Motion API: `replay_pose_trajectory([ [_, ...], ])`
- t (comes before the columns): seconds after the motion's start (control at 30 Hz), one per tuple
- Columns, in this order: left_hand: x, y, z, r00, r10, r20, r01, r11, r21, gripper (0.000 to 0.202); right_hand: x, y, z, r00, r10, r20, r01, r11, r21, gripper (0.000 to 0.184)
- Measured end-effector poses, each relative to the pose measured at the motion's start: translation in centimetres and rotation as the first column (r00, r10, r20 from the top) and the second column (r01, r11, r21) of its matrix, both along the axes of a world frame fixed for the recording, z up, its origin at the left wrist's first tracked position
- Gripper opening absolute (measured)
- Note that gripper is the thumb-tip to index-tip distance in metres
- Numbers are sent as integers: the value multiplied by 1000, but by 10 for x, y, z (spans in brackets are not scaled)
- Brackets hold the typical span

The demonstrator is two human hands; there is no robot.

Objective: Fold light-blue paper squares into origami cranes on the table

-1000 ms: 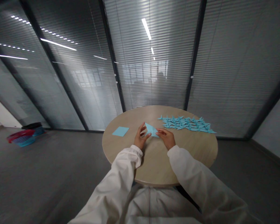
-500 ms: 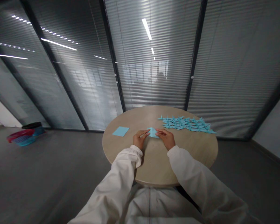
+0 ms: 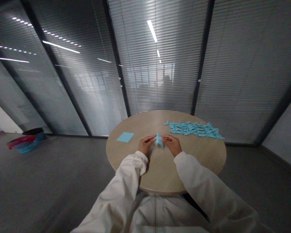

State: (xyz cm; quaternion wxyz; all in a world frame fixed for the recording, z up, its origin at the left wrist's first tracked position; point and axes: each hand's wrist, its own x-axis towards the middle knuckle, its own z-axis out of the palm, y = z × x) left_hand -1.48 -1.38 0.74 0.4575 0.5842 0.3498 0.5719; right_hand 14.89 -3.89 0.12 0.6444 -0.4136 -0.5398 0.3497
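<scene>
Left hand [image 3: 144, 145] and right hand [image 3: 172, 145] at the middle of the round wooden worktop [image 3: 191, 165], their fingers [image 3: 150, 139] almost closed and pinching a pale-blue folded paper piece [image 3: 158, 139] from opposite sides, apparently to keep it steady and its folds pressed together. The piece stands just above the worktop between the two hands. A flat square of blue paper [image 3: 125, 137] lies on the worktop to the left of the hands, and blue origami cranes [image 3: 193, 128] lie toward its far right edge, seemingly set in close rows to keep them orderly.
</scene>
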Motion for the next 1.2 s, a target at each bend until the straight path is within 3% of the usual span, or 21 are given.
replay_pose_trajectory([
  [0.3,1,2,-4,996,-39,77,45,997,-69,47,0,-1,-1,996,85,5,-85,996,18,41],
  [0.67,1,0,-1,994,-104,32,104,994,-29,53,3,2,-1,995,57,-88,-60,998,-30,44],
  [0.9,0,-1,-1,1000,-25,14,25,999,-41,47,1,5,-7,996,81,-37,-82,996,-25,48],
  [1.2,-1,-1,2,999,20,-47,-19,1000,23,36,3,6,-12,995,-29,98,28,1000,6,42],
])
